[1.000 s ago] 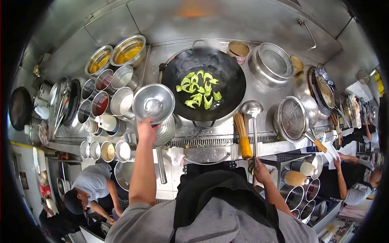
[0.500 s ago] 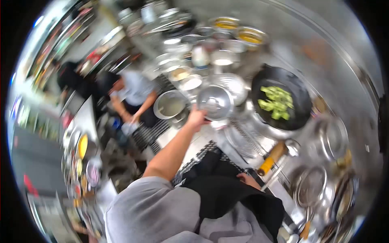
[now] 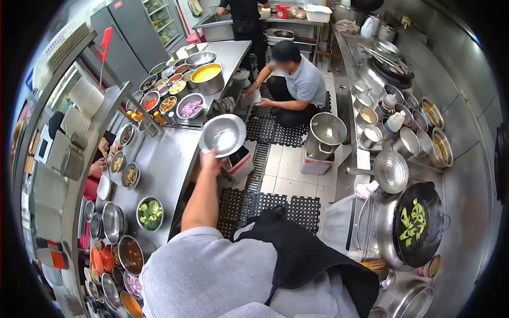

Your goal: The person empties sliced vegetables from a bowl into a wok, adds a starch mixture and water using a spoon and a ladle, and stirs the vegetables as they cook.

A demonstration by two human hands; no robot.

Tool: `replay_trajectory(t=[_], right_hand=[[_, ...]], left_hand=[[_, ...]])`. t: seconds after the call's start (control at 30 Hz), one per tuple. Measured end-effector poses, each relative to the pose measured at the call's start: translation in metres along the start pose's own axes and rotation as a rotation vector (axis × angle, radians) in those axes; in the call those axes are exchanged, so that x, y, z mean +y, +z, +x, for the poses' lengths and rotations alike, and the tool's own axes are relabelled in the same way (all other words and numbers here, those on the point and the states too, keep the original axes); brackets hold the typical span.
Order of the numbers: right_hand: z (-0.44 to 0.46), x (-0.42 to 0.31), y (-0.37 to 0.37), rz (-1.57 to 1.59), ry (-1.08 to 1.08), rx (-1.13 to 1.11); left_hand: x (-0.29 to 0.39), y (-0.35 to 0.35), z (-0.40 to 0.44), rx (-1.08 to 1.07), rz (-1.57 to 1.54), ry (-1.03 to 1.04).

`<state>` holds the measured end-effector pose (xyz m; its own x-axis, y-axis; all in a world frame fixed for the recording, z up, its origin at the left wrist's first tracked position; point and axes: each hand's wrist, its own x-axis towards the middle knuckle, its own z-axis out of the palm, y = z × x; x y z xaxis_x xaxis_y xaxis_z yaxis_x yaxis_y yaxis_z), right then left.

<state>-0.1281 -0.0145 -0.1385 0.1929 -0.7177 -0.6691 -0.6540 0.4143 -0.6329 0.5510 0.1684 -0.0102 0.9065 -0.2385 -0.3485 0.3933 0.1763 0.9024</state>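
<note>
My left hand (image 3: 212, 162) is closed on the rim of a metal bowl (image 3: 223, 126), held out at arm's length between the steel prep counter and the aisle. The bowl's shiny inside faces up and shows no food. My right hand is out of sight in the current view. To the right, a black wok (image 3: 430, 233) sits on the stove with cut green vegetables (image 3: 413, 222) in it. A perforated strainer ladle (image 3: 391, 171) lies beyond the wok. On the prep counter stands a bowl of broccoli (image 3: 150, 214).
A co-worker (image 3: 300, 85) squats in the aisle; another person (image 3: 247, 24) stands at the back. A large pot (image 3: 327, 132) rests on a box on the floor. Ingredient bowls line the left counter (image 3: 164, 153). Seasoning containers and a squeeze bottle (image 3: 394, 122) crowd the right counter.
My left hand has carried the metal bowl from beside the stove leftward towards the prep counter. The view has turned left, and my right hand has dropped out of it.
</note>
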Motion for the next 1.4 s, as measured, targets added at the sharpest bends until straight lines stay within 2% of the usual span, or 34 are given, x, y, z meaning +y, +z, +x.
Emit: replay_trajectory(t=[0.03,0.1,0.13,0.17,0.23,0.3,0.33,0.43,0.5,0.53,0.57,0.6,0.67,0.7,0.73,0.77,0.83,0.87,0.9,0.97,1.0,1.1,1.17,1.23,1.3,1.33,1.37,1.4], right_hand=[[0.004,0.009,0.000,0.035,0.039,0.014],[0.012,0.033,0.004,0.105,0.124,0.038],[0.012,0.044,0.007,0.134,0.169,0.048],[0.013,0.058,0.011,0.164,0.215,0.048],[0.014,0.082,0.026,0.222,0.304,0.040],[0.015,0.104,0.039,0.277,0.374,0.031],[0.017,0.113,0.046,0.301,0.398,0.020],[0.030,0.116,0.060,0.407,0.417,-0.030],[0.045,0.091,0.052,0.501,0.405,-0.086],[0.048,0.093,0.063,0.744,0.322,-0.055],[0.051,0.095,0.074,0.993,0.238,-0.045],[0.050,0.076,0.080,1.327,0.120,-0.156],[0.051,0.001,0.094,1.237,0.134,0.053],[0.036,-0.032,0.089,1.232,-0.072,-0.215],[0.052,-0.043,0.099,1.262,-0.007,-0.407],[0.019,-0.088,0.091,1.184,0.046,-0.373],[-0.010,-0.103,0.083,1.006,-0.022,-0.649],[-0.021,-0.101,0.083,0.952,-0.089,-0.711],[-0.039,-0.102,0.079,1.047,-0.170,-0.781],[-0.063,-0.105,0.073,1.134,-0.295,-0.764],[-0.059,-0.097,0.076,1.229,-0.316,-0.708],[-0.045,-0.074,0.079,1.417,-0.343,-0.527],[-0.049,-0.071,0.065,1.437,-0.296,-0.371],[-0.039,-0.060,0.069,1.333,-0.262,-0.367],[-0.030,-0.053,0.076,1.256,-0.210,-0.342],[-0.046,-0.069,0.069,1.372,-0.233,-0.290],[-0.042,-0.073,0.061,1.353,-0.196,-0.228],[-0.042,-0.073,0.057,1.336,-0.152,-0.170]], left_hand=[[-0.003,-0.040,0.007,0.145,-0.193,-0.025],[0.002,-0.107,0.013,0.384,-0.245,-0.016],[-0.011,-0.155,0.035,0.427,-0.243,0.002],[-0.033,-0.215,0.073,0.302,-0.292,-0.013],[0.001,-0.199,0.042,0.565,-0.311,0.059],[0.003,-0.190,0.049,0.640,-0.288,0.057],[0.008,-0.155,0.037,0.684,-0.203,0.130],[-0.017,-0.109,0.049,0.103,-0.098,-0.060],[-0.028,-0.030,0.023,-0.123,0.178,-0.237],[-0.049,-0.001,0.021,-0.252,0.419,-0.325],[-0.063,0.042,-0.013,-0.322,0.852,-0.232],[-0.123,0.045,0.020,-0.650,1.265,0.015],[-0.198,0.079,0.020,-1.439,1.621,0.770],[-0.185,0.117,-0.033,-1.561,1.621,0.613],[-0.163,0.161,-0.099,-1.668,1.620,0.441],[-0.161,0.188,-0.142,-1.555,1.521,-0.005],[-0.184,0.221,-0.195,-1.535,1.314,-0.108],[-0.232,0.228,-0.186,-1.652,1.236,-0.050],[-0.235,0.237,-0.213,-1.661,1.151,-0.324],[-0.219,0.255,-0.280,-1.606,0.987,-0.872],[-0.257,0.252,-0.273,-1.700,1.059,-1.006],[-0.288,0.254,-0.295,-1.712,0.969,-1.305],[-0.281,0.270,-0.308,-1.864,1.017,-1.072],[-0.286,0.281,-0.313,-2.065,1.163,-0.746],[-0.290,0.295,-0.314,-2.267,1.405,-0.333],[-0.290,0.308,-0.316,-2.353,1.500,-0.096],[-0.291,0.322,-0.314,-2.422,1.579,0.156],[-0.309,0.329,-0.301,-2.516,1.521,0.172]])
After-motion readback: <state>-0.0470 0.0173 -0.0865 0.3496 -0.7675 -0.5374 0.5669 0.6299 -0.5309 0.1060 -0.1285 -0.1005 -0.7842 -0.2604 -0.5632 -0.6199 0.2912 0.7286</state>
